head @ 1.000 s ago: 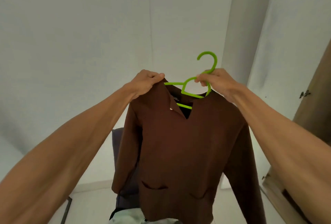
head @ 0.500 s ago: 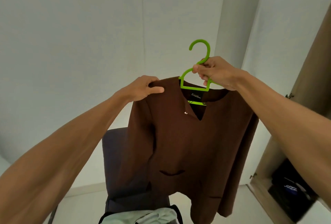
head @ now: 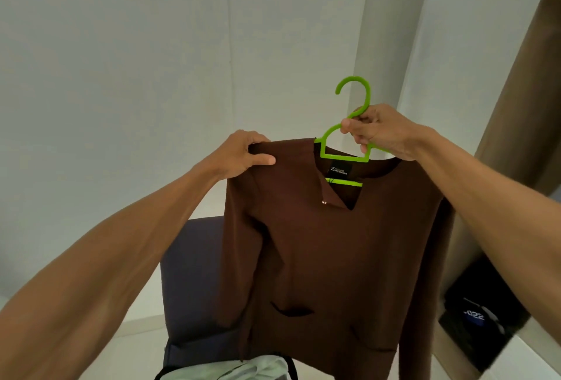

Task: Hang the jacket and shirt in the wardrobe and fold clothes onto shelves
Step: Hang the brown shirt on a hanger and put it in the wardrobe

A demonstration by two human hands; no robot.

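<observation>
Two hands in the air: left hand (head: 243,155) at ten o'clock, right hand (head: 382,133) at two. One brown shirt (head: 334,258), dead centre. One green hanger (head: 353,85) up at one o'clock. Two slit pockets (head: 291,311) on that shirt, and one label (head: 340,170) at its neck. One dark chair (head: 194,273) at eight, one pale garment (head: 243,370) at six. One wardrobe (head: 522,91) at three, with one dark folded piece (head: 485,313) inside it at four.

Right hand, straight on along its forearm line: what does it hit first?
Beyond the green hanger it grips, the right hand points up and left into open air; only the white wall lies that way. Depth is unclear.
</observation>
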